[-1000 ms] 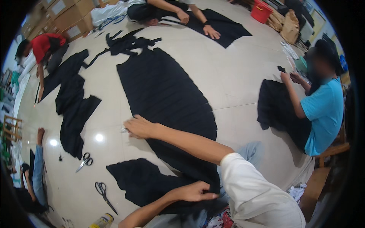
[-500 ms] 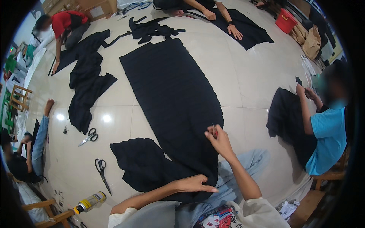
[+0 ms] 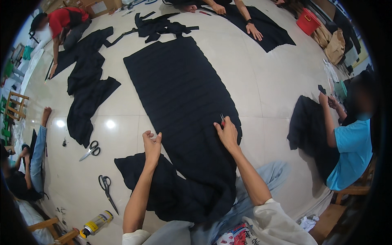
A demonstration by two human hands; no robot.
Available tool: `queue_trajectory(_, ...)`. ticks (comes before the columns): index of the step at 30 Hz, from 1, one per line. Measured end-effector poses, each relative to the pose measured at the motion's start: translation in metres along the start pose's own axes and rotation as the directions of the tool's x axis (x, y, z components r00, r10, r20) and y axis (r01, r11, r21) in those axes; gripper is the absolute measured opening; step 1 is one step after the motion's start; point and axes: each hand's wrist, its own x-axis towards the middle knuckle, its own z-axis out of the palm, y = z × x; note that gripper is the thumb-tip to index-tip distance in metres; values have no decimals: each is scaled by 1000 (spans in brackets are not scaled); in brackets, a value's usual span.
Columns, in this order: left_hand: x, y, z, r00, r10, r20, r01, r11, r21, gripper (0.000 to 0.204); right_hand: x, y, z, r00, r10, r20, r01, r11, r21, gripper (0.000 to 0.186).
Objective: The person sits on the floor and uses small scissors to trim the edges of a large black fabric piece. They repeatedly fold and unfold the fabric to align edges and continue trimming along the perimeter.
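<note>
Left hand (image 3: 152, 146) moved to the edge of one cloth (image 3: 183, 85), grip unclear; right hand (image 3: 228, 133) holds one snip (image 3: 223, 121).

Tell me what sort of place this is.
Probably a garment or textile workroom: a black fabric panel lies on the tiled floor, black-handled scissors lie nearby, and a co-worker in blue sits with dark cloth.

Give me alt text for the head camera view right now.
A person's right hand holds a small pointed tool over a long black cloth spread on a pale tiled floor; the left hand is at the cloth's left edge. Two pairs of scissors lie to the left, and other people handle black fabric nearby.
</note>
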Motion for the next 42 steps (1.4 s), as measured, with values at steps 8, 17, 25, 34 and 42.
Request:
queue_trajectory(8,24,6,9,999,-19,-34,22,994,103,55,28,4,-3,970,-77,-229,69,997,-45,22)
queue_trajectory(17,47,-1,37,985,154,-75,-142,979,148,59,-9,51,-29,967,32,-252,-48,997,-57,31)
queue_trajectory(25,54,47,59,997,47,67,-66,948,310,51,-62,32,-32,961,-144,-238,69,952,-297,35)
queue_trajectory(34,-116,46,62,912,-158,379,203,976,-83,109,54,-208,98,732,-670,121,676,737,-10,42)
queue_trajectory(42,-180,80,-41,274,-87,958,82,994,67,113,147,-186,204,890,-409,202,453,844,-287,30)
